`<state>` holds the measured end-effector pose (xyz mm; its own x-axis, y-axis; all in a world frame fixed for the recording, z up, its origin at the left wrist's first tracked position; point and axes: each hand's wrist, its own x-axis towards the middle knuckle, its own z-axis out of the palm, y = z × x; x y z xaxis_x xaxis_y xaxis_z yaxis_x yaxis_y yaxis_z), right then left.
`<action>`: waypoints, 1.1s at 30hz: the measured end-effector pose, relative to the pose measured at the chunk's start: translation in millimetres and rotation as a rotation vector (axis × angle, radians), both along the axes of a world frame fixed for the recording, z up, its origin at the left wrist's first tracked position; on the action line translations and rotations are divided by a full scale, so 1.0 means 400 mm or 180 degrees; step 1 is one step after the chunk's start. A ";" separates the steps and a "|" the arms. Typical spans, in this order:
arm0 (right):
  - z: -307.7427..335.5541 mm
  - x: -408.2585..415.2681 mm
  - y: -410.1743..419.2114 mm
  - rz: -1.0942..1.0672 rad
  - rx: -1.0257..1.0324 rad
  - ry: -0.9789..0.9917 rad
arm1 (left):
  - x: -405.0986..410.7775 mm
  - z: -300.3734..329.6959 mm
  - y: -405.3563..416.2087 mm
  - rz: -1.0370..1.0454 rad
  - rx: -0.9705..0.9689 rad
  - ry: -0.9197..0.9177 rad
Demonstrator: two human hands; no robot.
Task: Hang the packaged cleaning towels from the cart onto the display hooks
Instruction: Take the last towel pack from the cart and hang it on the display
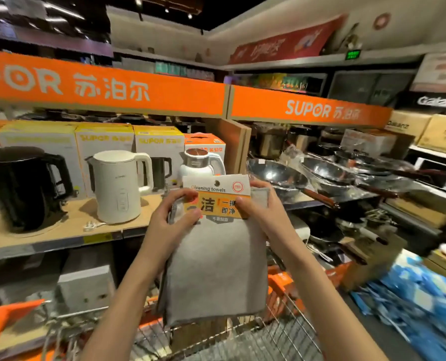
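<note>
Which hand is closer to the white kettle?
The left. The left hand grips the towel pack just right of the white kettle; the right hand holds the pack's far edge, farther away.

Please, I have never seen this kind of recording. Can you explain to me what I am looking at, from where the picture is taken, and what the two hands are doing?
There is no machine here. A person wears one camera on the head, looking forward and down, so you see their own two arms from above.

Both hands hold one grey cloth pack of cleaning towels with a white and orange paper header. The left hand pinches the header's left side, the right hand its right side. The header has a small hanging hole at the top.

Below is a wire shopping cart with orange trim. Behind, on the wooden store shelf, stand a black electric kettle and a white electric kettle. To the right lie shiny steel woks. No display hooks can be made out.
</note>
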<state>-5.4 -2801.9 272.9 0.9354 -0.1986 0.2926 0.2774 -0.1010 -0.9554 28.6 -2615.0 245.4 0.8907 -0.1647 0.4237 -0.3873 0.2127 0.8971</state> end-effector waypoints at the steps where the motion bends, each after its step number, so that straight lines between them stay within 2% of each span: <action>1: -0.013 -0.033 0.008 -0.0131 0.0015 0.0039 | -0.016 -0.014 0.006 -0.0116 0.0015 0.0037; 7: -0.074 -0.241 0.030 -0.0800 0.0209 0.0387 | -0.120 -0.087 0.001 -0.0820 0.0130 0.0169; 13: -0.083 -0.471 0.011 -0.1489 -0.0176 0.0416 | -0.262 -0.129 -0.060 -0.1448 0.0259 0.0452; 17: -0.076 -0.640 0.014 -0.1869 -0.0362 0.0365 | -0.381 -0.125 -0.104 -0.1831 0.0194 0.0219; 22: -0.099 -0.917 0.054 -0.2860 -0.0903 0.0509 | -0.584 -0.138 -0.133 -0.2597 0.0243 0.0177; 28: -0.143 -1.268 0.219 -0.4051 -0.1391 0.0775 | -0.906 -0.179 -0.109 -0.3379 0.0151 0.0254; 33: -0.191 -1.581 0.451 -0.4877 -0.0960 0.1051 | -1.201 -0.236 -0.014 -0.4304 0.0399 0.0373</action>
